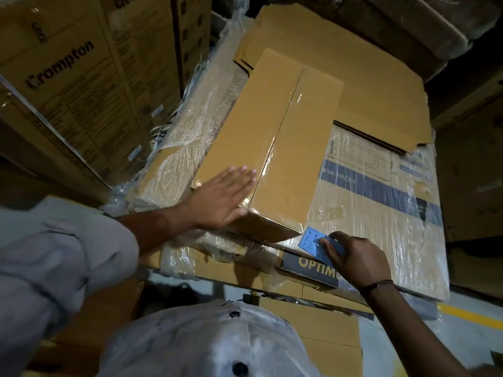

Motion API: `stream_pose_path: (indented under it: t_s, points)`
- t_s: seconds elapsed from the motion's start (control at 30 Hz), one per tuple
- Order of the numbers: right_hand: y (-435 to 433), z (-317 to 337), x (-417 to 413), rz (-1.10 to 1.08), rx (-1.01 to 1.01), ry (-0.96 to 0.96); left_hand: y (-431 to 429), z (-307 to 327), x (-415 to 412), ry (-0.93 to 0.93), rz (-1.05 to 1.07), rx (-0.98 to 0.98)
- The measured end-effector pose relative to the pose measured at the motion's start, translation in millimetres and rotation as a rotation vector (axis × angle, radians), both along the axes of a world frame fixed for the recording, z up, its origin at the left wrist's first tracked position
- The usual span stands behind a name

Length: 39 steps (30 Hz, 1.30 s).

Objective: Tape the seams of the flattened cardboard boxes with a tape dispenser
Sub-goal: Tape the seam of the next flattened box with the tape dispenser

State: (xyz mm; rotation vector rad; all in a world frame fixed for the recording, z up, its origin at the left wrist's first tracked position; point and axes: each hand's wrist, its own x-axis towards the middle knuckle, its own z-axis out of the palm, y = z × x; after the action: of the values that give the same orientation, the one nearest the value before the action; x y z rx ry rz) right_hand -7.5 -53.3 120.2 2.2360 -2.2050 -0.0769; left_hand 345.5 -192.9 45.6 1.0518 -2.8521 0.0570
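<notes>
A plain brown cardboard box (245, 137) lies in the middle of the view, its two top flaps meeting in a centre seam. Clear glossy tape (283, 131) runs along that seam from the far end to the near edge. My left hand (221, 195) lies flat with fingers spread on the near left flap, next to the seam. My right hand (356, 257) holds a blue tape dispenser (313, 242) just off the box's near right corner, its toothed blade toward the corner.
The box rests on shrink-wrapped printed cartons (381, 202). Flattened cardboard sheets (367, 77) lie behind it. Tall Crompton cartons (68, 77) stand at the left. More flat cardboard (321, 330) lies below, by a floor with a yellow line (473, 315).
</notes>
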Motion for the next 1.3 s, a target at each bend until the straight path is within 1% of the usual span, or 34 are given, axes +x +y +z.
stream_pose_path:
  t_s: [0.07,0.17,0.33,0.4,0.5,0.63,0.77,0.87,1.0,1.1,1.2,1.23,1.3]
  points:
    - [-2.2,-1.8,-3.8,0.006,0.0,0.004,7.5,3.1,-30.5,-0.011,0.005,0.042]
    - [-5.9,-0.9,-17.3,-0.007,-0.008,0.019,15.4,8.4,-57.4,-0.028,-0.009,0.051]
    - [-10.3,-0.1,-32.3,0.009,0.01,0.058,20.7,9.5,-85.6,-0.05,-0.211,0.051]
    - [-12.9,2.1,-32.4,0.009,0.017,0.061,24.5,5.5,-101.3,-0.022,-0.22,0.025]
    - [-14.9,3.0,-32.0,0.013,0.017,0.058,35.0,1.2,-129.7,0.035,-0.148,0.003]
    - [-13.6,3.2,-32.2,0.026,0.017,0.023,43.2,2.6,-164.6,0.026,-0.045,0.03]
    - [-12.6,7.0,-29.8,0.025,0.013,0.053,52.8,-0.8,-176.4,0.061,0.073,0.061]
    - [-11.6,10.5,-18.6,-0.002,0.015,0.123,60.5,2.6,-188.0,0.083,0.181,0.109]
    - [-13.1,23.3,4.7,-0.061,0.093,0.211,67.8,2.0,-209.5,0.089,0.265,0.155]
    - [-17.0,29.3,19.0,-0.083,0.147,0.273,69.3,-1.1,-211.8,0.075,0.26,0.146]
    - [-26.1,17.7,22.6,-0.119,0.238,0.371,69.9,0.4,-210.4,0.048,0.261,0.137]
    - [-28.5,10.8,21.2,-0.129,0.278,0.377,70.7,0.8,-210.3,0.038,0.27,0.134]
    - [-30.0,-7.0,12.5,-0.159,0.325,0.317,71.8,0.2,-209.0,0.029,0.297,0.138]
